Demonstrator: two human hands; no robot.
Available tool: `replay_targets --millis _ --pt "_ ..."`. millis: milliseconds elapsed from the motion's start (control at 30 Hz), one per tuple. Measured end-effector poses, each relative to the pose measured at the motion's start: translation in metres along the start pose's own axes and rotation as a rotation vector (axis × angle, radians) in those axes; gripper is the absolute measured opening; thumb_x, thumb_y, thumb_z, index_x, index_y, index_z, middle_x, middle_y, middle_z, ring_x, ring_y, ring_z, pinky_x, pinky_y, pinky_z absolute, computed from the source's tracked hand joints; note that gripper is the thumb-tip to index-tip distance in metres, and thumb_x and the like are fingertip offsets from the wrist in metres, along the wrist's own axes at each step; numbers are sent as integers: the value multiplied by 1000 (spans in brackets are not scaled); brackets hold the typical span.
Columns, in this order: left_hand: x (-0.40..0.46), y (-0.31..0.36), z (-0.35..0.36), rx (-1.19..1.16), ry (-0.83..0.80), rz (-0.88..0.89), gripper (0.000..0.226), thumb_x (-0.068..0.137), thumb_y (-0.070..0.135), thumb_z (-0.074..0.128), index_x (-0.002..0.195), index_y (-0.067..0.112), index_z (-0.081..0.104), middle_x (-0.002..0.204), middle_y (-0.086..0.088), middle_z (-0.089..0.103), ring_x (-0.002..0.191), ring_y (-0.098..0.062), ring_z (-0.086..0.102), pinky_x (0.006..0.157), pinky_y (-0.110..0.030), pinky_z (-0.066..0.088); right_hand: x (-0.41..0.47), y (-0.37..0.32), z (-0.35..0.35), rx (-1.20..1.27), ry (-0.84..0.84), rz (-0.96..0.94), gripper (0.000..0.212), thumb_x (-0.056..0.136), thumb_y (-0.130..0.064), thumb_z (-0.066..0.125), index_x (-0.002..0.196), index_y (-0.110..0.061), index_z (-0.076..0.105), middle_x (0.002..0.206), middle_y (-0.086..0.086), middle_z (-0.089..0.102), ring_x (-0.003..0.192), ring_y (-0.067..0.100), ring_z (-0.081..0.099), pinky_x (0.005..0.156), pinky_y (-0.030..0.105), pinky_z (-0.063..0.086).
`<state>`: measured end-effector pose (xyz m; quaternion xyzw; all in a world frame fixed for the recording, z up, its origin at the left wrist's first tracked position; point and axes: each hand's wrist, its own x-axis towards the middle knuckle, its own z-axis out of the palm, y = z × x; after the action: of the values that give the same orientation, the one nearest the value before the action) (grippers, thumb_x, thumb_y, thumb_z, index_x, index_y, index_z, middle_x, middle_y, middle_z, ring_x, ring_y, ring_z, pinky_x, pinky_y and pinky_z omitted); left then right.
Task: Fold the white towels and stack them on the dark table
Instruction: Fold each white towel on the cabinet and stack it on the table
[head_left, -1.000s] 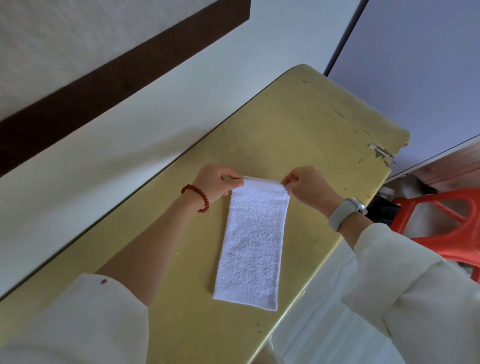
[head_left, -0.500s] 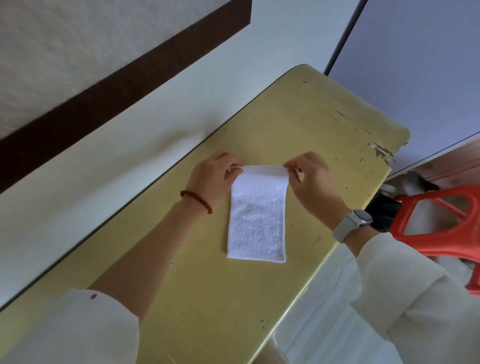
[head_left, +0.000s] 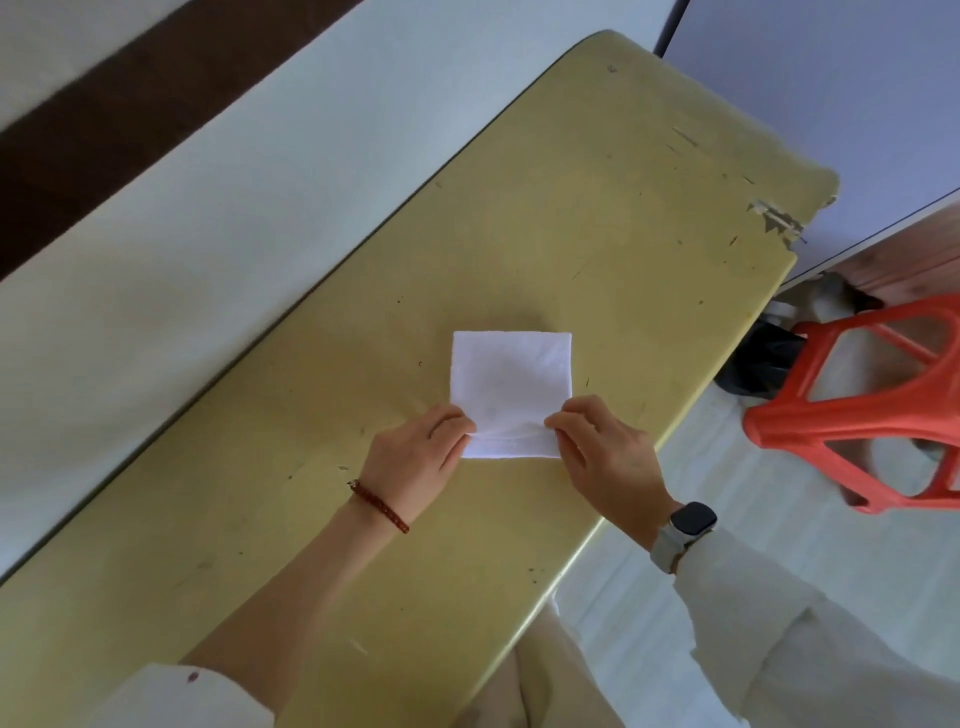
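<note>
Head view: a white towel (head_left: 511, 387), folded to a near square, lies flat on the yellow-green table (head_left: 597, 218), toward its near edge. The left hand (head_left: 415, 460) pinches the towel's near left corner; the right hand (head_left: 605, 457) pinches the near right corner. Fingertips are partly hidden under the cloth. An orange stool (head_left: 852, 410) is cut off at the right.

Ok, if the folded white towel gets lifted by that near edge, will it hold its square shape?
Probably not. The white towel is soft terry, already creasing where the left hand and right hand pinch it, so it would likely droop and unfold. It looks light, and should slide easily on the smooth table.
</note>
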<state>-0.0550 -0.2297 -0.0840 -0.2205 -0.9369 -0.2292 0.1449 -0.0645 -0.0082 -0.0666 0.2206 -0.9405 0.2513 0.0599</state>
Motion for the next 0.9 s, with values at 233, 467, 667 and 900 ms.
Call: replay_targets --millis 233,467,667,900 --pt "-9 5 6 73 -24 4 15 84 16 51 77 18 65 82 6 67 62 -12 60 47 -19 38 -17 8 14 40 30 29 9 85 -11 47 91 -13 53 92 1 51 78 13 49 36 25 40" --pt "-13 15 5 68 -59 -8 7 83 13 50 84 20 52 87 7 67 67 -8 60 55 -12 21 -28 10 17 77 -7 -2 5 87 -9 45 88 -8 50 89 13 58 104 20 49 44 23 46" --pt "-19 20 1 133 -129 41 8 77 7 58 75 14 61 86 5 66 75 -9 60 50 -14 19 -32 9 21 60 -15 -17 7 89 -11 41 88 -8 47 94 7 48 108 22 47 47 25 48" --pt "-24 21 7 87 -68 50 8 73 3 62 77 10 63 86 -3 67 101 -18 55 53 -20 47 -36 12 24 47 15 -61 14 95 -10 33 89 -8 45 95 6 42 105 25 46 60 26 53"
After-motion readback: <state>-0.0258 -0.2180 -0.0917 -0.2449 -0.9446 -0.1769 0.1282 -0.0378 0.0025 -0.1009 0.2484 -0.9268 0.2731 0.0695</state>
